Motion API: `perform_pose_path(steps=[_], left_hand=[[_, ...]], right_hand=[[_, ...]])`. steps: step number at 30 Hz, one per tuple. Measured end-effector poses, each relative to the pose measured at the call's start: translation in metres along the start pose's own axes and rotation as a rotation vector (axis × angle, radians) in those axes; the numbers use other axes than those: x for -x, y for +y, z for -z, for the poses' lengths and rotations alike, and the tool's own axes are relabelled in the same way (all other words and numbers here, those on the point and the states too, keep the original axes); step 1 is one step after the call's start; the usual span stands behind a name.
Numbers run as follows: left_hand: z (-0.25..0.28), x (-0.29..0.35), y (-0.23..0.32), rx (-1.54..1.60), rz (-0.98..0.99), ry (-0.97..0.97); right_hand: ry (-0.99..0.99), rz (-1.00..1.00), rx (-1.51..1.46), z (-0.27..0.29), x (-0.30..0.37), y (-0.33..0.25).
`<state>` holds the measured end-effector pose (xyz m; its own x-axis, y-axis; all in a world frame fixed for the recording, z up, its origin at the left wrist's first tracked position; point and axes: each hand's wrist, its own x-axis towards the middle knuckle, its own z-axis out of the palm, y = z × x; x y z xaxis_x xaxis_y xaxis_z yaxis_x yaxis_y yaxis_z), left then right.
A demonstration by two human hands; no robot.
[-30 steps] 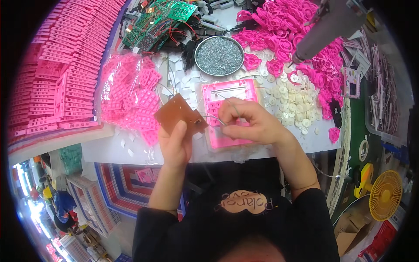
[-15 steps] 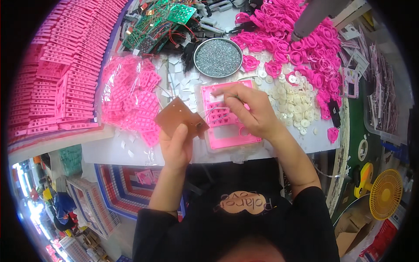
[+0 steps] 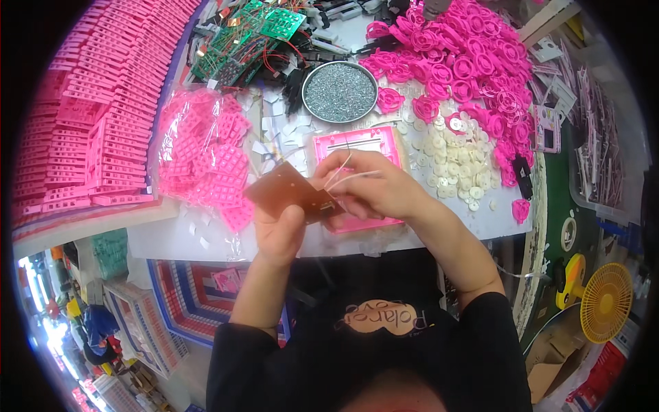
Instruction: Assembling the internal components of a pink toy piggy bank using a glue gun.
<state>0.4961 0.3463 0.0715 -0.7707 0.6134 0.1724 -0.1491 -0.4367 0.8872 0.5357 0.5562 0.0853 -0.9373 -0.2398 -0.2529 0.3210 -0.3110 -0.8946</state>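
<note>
My left hand (image 3: 280, 237) grips a brown circuit board (image 3: 285, 191), thumb on its near face and fingers behind it. Thin white wires (image 3: 362, 174) run from the board's right edge. Around them the fingers of my right hand (image 3: 388, 191) are closed, close against that edge; the fingertips are partly hidden. Beneath my right hand a pink plastic case (image 3: 376, 141) lies on the table, mostly covered by the hand and board.
Beyond the case stands a round dish of small screws (image 3: 340, 91). White discs (image 3: 463, 161) and pink ring-shaped parts (image 3: 473, 62) are heaped to the right. Leftward are a bag of pink keypads (image 3: 202, 147), stacked pink cases (image 3: 103, 103) and green circuit boards (image 3: 281, 24).
My right hand has come left and down from over the pink case to the board's edge and wires. The board has tilted slightly. The grey tool hanging at upper right has moved up.
</note>
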Motion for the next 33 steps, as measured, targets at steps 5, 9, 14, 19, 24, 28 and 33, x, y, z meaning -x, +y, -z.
perform_pose_path(steps=[5,9,14,19,24,28,33], left_hand=[[0.006,0.001,0.009,-0.257,0.003,0.124],[0.007,0.013,0.022,-0.193,0.266,0.014],[-0.013,0.024,0.027,-0.383,0.553,-0.176],[-0.039,0.004,0.024,-0.789,0.206,-0.666],[-0.035,0.021,0.012,-0.809,0.179,-0.723],[-0.032,0.036,0.006,-0.568,0.502,-0.528],[-0.013,0.064,-0.023,0.115,0.840,-0.240]], right_hand=[[0.413,0.121,-0.082,0.009,0.046,-0.009],[0.409,-0.141,0.208,0.044,0.126,-0.004],[0.672,-0.062,1.077,0.059,0.180,-0.001],[0.131,0.381,1.147,0.039,0.155,-0.035],[-0.378,0.404,0.986,0.014,0.088,-0.019],[-0.420,0.132,0.683,0.013,0.069,-0.001],[-0.040,0.203,0.704,0.018,0.038,0.002]])
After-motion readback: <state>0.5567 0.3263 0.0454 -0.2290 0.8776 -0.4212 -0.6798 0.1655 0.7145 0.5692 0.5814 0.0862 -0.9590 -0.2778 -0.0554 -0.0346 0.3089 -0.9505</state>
